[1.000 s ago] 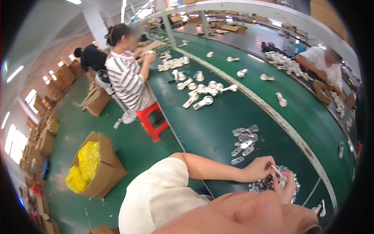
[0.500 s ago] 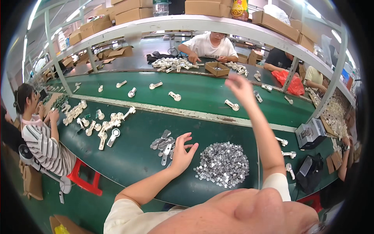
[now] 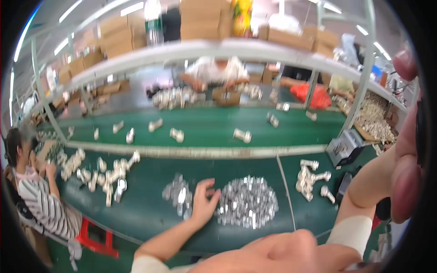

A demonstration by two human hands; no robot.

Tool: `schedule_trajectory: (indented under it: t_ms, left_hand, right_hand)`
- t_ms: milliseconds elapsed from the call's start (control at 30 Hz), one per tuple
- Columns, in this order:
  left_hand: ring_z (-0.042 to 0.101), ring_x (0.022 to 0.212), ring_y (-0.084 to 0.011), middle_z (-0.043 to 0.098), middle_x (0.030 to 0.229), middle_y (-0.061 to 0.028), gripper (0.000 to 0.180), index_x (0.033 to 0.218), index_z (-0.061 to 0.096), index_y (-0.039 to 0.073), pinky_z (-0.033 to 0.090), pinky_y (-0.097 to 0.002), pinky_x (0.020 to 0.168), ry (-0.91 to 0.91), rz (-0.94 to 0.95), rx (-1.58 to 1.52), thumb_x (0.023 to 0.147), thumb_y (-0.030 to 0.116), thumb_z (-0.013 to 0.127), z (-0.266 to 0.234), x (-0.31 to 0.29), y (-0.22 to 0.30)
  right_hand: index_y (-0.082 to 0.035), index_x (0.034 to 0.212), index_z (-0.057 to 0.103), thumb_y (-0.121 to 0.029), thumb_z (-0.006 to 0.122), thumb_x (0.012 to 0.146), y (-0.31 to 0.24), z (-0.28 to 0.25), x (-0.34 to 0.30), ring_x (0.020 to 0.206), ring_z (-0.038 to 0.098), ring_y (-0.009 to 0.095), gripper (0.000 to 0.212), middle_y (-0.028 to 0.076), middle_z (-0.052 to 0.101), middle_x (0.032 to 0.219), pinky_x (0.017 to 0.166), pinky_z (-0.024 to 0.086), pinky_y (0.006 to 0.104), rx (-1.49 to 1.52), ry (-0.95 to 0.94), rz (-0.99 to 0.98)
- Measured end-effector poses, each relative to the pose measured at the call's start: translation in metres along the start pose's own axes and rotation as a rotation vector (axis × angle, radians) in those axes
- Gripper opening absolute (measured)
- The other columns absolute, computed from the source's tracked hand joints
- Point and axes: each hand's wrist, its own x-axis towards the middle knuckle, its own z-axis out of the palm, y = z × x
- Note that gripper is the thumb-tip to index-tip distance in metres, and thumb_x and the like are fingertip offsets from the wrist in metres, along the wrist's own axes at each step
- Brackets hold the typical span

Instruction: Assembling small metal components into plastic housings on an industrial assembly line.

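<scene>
My left hand point(image 3: 203, 202) rests over the green bench with thumb and fingers apart, holding nothing. To its right, by the fingertips, lies a heap of small shiny silvery pieces point(image 3: 248, 202). On its other side is a smaller pile of flat grey, rounded strips point(image 3: 176, 193), one of them whitish and bright. My right hand point(image 3: 405, 159) is raised at the far right, very close and large, cut by the dark rim. Its visible fingers look apart, and no held thing shows. White handle-like parts point(image 3: 306, 182) lie on the bench left of my right forearm.
Beyond a pale rail point(image 3: 195, 151) runs a green belt point(image 3: 205, 120) with scattered white parts. More white parts point(image 3: 109, 175) lie left. A box-shaped package point(image 3: 346, 148) stands right. Co-workers sit left and across, beneath a shelf point(image 3: 195, 52) with cartons. A red stool point(image 3: 95, 239) stands lower left.
My right hand has swung from above the belt to the far right, close to the view. My left hand stays between the two piles. The whole view has shifted and blurred.
</scene>
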Motion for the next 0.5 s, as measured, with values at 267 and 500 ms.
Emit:
schedule_trajectory:
  t_ms: [267,500]
  left_hand:
    - [0.055,0.100,-0.0220,0.049,0.113,-0.0136,0.039,0.113,0.050,0.001,0.053,-0.0303,0.077,0.069,0.086,-0.069,0.078,0.004,0.066,-0.001,-0.018,0.007]
    - [0.056,0.098,-0.0255,0.046,0.117,-0.0163,0.042,0.117,0.046,-0.001,0.051,-0.0348,0.080,-0.003,0.076,-0.111,0.080,0.007,0.064,-0.010,-0.016,0.004]
  right_hand:
    - [0.000,0.121,0.046,-0.005,0.066,0.071,-0.120,0.213,0.062,0.113,0.048,0.023,0.055,0.015,0.047,0.124,0.092,0.041,0.0375,-0.127,0.021,-0.613]
    - [0.001,0.122,0.045,-0.006,0.065,0.070,-0.097,-0.024,0.102,0.113,0.048,0.025,0.055,0.016,0.047,0.123,0.091,0.041,0.0386,-0.316,-0.052,-0.868]
